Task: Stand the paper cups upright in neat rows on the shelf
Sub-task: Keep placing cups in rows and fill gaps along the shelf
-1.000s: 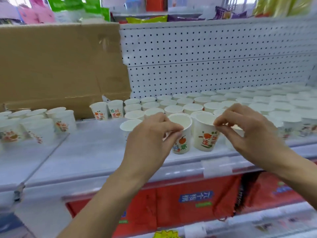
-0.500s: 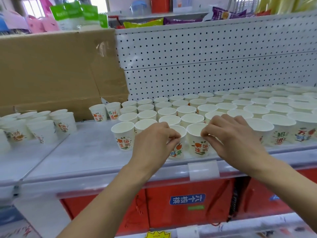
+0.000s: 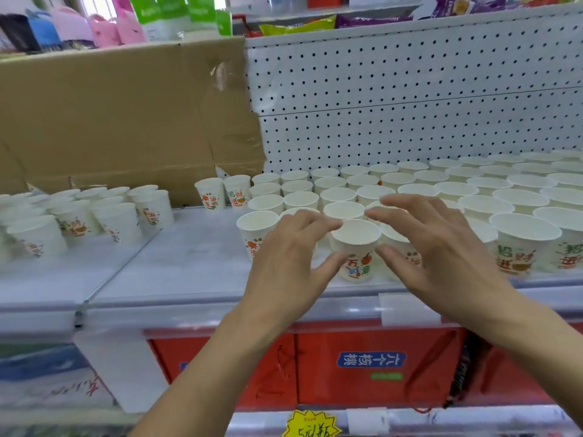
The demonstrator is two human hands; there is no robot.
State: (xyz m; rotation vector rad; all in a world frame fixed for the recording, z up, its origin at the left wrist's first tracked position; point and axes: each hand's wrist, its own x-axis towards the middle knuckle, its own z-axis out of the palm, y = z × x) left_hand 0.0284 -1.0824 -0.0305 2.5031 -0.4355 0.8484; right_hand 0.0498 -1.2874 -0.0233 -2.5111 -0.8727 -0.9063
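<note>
A cup [image 3: 356, 247] stands upright at the shelf [image 3: 189, 263] front, flanked by the left hand [image 3: 288, 272] and right hand [image 3: 441, 257], fingers spread loose, holding nothing, seemingly just clear of it.

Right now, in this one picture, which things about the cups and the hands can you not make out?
All in the head view:
Front-left cup: the left hand covers most of its print.
Front-right cup: the right hand hides most of its side.
Right rows: cut off by the frame edge, so uncountable.
Far-left cups: blurred, print unreadable.
</note>
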